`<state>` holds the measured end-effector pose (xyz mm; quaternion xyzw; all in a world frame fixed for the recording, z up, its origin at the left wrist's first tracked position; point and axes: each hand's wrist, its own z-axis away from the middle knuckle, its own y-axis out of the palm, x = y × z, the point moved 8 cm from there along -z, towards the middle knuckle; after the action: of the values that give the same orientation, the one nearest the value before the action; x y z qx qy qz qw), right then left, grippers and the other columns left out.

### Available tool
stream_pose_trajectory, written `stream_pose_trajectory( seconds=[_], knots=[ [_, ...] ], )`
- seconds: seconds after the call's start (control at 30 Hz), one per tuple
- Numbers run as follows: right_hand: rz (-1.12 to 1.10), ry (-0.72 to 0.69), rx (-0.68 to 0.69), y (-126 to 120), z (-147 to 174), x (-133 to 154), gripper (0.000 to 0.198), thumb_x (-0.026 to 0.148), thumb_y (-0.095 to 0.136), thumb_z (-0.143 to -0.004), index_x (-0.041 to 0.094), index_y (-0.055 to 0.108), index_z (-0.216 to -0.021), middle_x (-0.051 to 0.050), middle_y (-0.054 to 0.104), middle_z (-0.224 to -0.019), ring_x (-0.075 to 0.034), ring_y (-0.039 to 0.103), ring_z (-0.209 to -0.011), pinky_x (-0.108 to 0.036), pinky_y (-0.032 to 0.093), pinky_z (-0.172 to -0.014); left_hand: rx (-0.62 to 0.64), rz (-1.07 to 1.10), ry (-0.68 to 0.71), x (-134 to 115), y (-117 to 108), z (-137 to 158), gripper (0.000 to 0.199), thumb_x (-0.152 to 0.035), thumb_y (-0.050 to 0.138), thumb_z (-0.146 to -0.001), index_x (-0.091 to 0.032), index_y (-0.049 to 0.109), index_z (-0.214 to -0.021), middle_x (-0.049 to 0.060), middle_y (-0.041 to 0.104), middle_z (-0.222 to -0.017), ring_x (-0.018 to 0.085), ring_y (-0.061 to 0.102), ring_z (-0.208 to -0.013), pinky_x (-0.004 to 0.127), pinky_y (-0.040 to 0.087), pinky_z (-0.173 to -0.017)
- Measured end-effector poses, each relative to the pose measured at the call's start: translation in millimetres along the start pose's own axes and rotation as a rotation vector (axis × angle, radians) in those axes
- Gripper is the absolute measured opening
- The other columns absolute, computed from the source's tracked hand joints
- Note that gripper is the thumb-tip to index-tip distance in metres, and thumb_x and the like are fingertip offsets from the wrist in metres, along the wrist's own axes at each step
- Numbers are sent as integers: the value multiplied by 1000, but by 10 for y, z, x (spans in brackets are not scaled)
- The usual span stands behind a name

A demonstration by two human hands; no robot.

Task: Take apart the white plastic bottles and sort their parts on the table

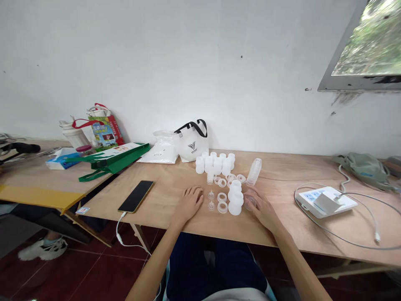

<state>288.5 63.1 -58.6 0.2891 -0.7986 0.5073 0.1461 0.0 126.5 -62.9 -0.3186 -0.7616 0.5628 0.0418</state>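
Note:
My left hand (191,203) lies flat on the wooden table (175,217), fingers spread, holding nothing. Just to its right are two small clear nozzle-like pieces (211,200), then two translucent rings (222,202). Frosted white bottles or jars (235,198) stand in a short row beyond the rings. My right hand (261,207) rests on the table with fingers apart, partly around a clear round cap (249,203); whether it touches the cap is hard to see. Behind are a leaning stack of clear caps (254,171), more rings (231,177) and several frosted jars (215,163).
At left lies a phone (136,196) on a white cable. A white bag (192,144) and plastic package (161,148) stand against the wall. A green bag (109,161) bridges toward the neighbouring table. At right are a power strip (326,201), looping cables and a grey-green cap (363,167).

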Motion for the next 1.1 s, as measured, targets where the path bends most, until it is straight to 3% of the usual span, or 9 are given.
stream_pose_trajectory(
  seconds=[0.17,0.3,0.37,0.5,0.6,0.7,0.8,0.93,1.1],
  knots=[
    [-49,-25,-127,-151,-12,49,34,45,39,-105,29,64,-122,-7,46,-156,-27,47,-141,-50,42,-116,5,-5,-5,3,-12,6,25,-31,41,-105,-25,58,-123,8,61,-139,27,54,-128,47,39,-110],
    [-79,-54,-404,-516,65,238,33,42,40,-105,27,63,-124,-12,60,-129,-30,57,-127,-53,47,-110,1,3,3,-4,-19,14,24,-31,42,-105,-25,57,-122,7,62,-138,26,55,-128,47,40,-110],
    [-36,-107,-457,-619,93,408,32,43,50,-101,27,61,-127,-14,59,-125,-33,58,-123,-55,49,-106,-2,19,2,-8,-22,12,23,-31,44,-104,-25,58,-121,7,62,-137,26,54,-129,47,39,-110],
    [152,-279,-352,-532,68,772,62,51,70,-89,33,48,-144,-13,39,-155,-41,38,-145,-64,33,-119,-63,175,-61,1,-143,-11,21,-24,46,-99,-25,61,-114,6,65,-130,25,58,-121,45,42,-107],
    [232,-384,-205,-310,40,888,70,51,74,-87,37,43,-149,-7,23,-167,-43,23,-154,-69,19,-124,-64,452,-128,-30,-285,-18,18,-32,47,-98,-22,62,-98,4,69,-102,21,63,-96,36,49,-92],
    [270,-402,-153,-158,29,855,63,44,71,-91,38,45,-147,-4,17,-170,-40,19,-156,-68,18,-125,277,724,-84,-309,-213,29,40,-50,47,-100,-19,64,-82,1,64,-74,16,59,-73,28,46,-72],
    [282,-395,-161,-100,26,799,55,38,68,-93,35,49,-144,-5,19,-170,-38,20,-156,-66,20,-125,590,759,47,-691,-123,167,41,-54,57,-96,-18,71,-81,0,66,-72,14,57,-69,25,42,-65],
    [276,-350,-173,-67,11,718,57,35,65,-95,36,46,-148,-6,24,-169,-37,23,-156,-65,23,-125,524,577,117,-900,-70,156,29,-45,62,-94,-21,76,-87,1,68,-78,15,55,-71,25,39,-65],
    [264,-339,-196,15,-2,626,59,37,60,-99,35,39,-154,-8,26,-169,-35,28,-154,-64,24,-125,428,435,74,-854,34,118,27,-39,53,-99,-23,74,-97,1,67,-79,18,58,-76,28,41,-70]
  ],
)
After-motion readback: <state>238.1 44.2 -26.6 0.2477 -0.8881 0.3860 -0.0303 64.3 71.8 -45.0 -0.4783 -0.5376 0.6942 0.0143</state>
